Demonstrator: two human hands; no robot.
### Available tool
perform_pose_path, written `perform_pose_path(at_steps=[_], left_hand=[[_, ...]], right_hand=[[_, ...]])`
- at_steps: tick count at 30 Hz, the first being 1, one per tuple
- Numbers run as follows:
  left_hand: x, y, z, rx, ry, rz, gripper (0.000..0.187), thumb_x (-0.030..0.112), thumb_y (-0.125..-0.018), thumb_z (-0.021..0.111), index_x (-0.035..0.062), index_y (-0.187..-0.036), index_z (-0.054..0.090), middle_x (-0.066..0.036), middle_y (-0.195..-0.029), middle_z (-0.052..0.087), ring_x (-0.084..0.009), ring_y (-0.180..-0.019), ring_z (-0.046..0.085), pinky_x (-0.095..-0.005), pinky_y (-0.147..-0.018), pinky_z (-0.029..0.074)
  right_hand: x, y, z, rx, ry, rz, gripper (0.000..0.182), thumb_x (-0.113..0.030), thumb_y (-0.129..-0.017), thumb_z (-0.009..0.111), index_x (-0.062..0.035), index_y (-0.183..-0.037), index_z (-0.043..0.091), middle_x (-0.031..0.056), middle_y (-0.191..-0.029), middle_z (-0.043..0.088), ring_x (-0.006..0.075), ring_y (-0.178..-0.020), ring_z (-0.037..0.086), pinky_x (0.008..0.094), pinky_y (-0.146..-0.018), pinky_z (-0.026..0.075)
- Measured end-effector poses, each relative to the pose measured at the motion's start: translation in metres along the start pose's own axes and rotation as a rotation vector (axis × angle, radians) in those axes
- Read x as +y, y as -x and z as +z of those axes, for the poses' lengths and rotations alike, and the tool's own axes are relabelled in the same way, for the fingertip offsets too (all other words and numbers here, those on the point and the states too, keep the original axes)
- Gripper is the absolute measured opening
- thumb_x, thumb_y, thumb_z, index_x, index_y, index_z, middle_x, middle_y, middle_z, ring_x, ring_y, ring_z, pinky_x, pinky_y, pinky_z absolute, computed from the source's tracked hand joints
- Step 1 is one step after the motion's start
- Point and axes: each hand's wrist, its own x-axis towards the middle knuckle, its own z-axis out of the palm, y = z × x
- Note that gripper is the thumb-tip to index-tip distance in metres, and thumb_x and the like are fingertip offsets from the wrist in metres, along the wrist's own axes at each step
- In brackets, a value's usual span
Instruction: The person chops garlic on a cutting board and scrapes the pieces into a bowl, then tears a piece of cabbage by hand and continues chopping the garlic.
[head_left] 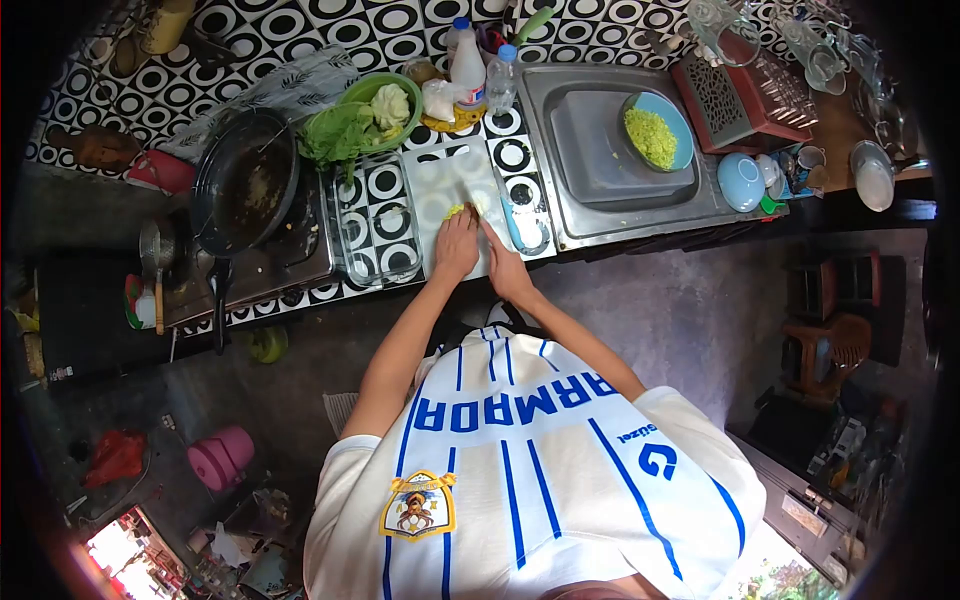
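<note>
A pale, translucent cutting board [425,185] lies on the black-and-white patterned counter in front of me. My left hand [457,247] rests on it, fingers curled down over a small yellow-green piece of vegetable [455,211], mostly hidden beneath them. Beside it, my right hand [508,274] is closed around the handle of a knife [469,195]; the blade points away from me, close to the left fingertips, and looks blurred. Just right of the board is a light-blue-handled utensil [512,222]. A blue bowl [682,120] holding chopped yellow-green vegetable [650,139] stands over the sink.
A steel sink [545,130] with a grey tub [600,150] is to the right. A green basin [350,97] of leafy vegetables and bottles [467,75] stand behind the board. A glass dish [375,275] and a wok [245,185] on the stove are left.
</note>
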Motion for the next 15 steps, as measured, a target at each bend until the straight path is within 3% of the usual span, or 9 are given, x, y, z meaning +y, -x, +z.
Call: perform_pose_path(at_steps=[2,5,8,11,15], left_hand=[[0.002,0.000,0.006,0.070,-0.044,0.009,0.047,0.010,-0.085,0.055,-0.0058,-0.129,0.057,-0.021,-0.136,0.053,-0.0360,-0.126,0.049,-0.0468,-0.113,0.034],[0.005,0.000,-0.009,-0.166,-0.064,-0.034,0.053,0.014,-0.090,0.054,-0.0037,-0.140,0.049,-0.019,-0.145,0.048,-0.0316,-0.135,0.044,-0.0443,-0.120,0.024],[-0.007,0.004,0.011,-0.024,0.035,-0.026,0.055,0.016,-0.090,0.056,-0.0040,-0.141,0.047,-0.018,-0.150,0.044,-0.0307,-0.139,0.040,-0.0450,-0.120,0.025],[-0.004,0.008,-0.006,-0.036,0.013,-0.012,0.055,0.015,-0.090,0.056,-0.0042,-0.141,0.046,-0.018,-0.152,0.041,-0.0312,-0.140,0.039,-0.0451,-0.119,0.026],[-0.006,0.005,0.001,-0.030,0.089,-0.035,0.054,0.013,-0.091,0.054,-0.0050,-0.141,0.046,-0.018,-0.151,0.043,-0.0325,-0.138,0.041,-0.0431,-0.116,0.032]], right_hand=[[-0.001,-0.031,0.005,0.003,0.040,-0.014,0.058,-0.010,-0.100,0.045,-0.0206,-0.155,0.031,0.0362,-0.086,0.063,0.0537,-0.079,0.061,0.0556,-0.073,0.048],[-0.003,-0.063,0.005,-0.016,0.067,-0.017,0.056,-0.013,-0.100,0.045,-0.0200,-0.155,0.032,0.0367,-0.090,0.063,0.0533,-0.081,0.062,0.0552,-0.074,0.049],[0.007,-0.075,-0.003,-0.023,0.000,-0.048,0.054,-0.014,-0.101,0.043,-0.0189,-0.154,0.033,0.0355,-0.098,0.064,0.0532,-0.086,0.062,0.0534,-0.076,0.049],[0.006,-0.051,-0.010,0.065,-0.030,-0.079,0.054,-0.012,-0.102,0.041,-0.0188,-0.154,0.033,0.0347,-0.100,0.064,0.0531,-0.088,0.062,0.0527,-0.079,0.050],[-0.012,-0.011,-0.012,0.024,-0.005,0.017,0.055,-0.010,-0.101,0.041,-0.0189,-0.155,0.032,0.0367,-0.098,0.063,0.0530,-0.091,0.062,0.0536,-0.081,0.049]])
